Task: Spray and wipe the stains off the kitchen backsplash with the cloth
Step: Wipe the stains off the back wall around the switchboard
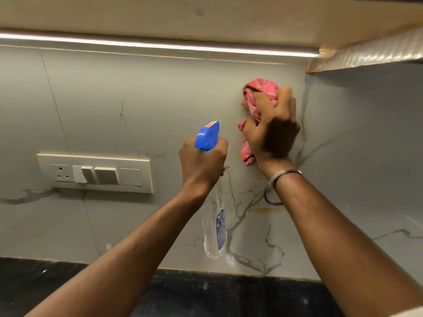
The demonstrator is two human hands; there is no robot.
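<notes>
Pink woven cloth [261, 94], clear plastic spray bottle [214, 227], glossy marble-look backsplash [160, 99]

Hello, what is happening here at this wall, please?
A person is cleaning a kitchen backsplash. The right hand presses a bunched pink cloth against the wall, high up near the corner. The left hand holds a spray bottle with a blue trigger head, pointed at the wall. A yellowish stain is visible lower down.
</notes>
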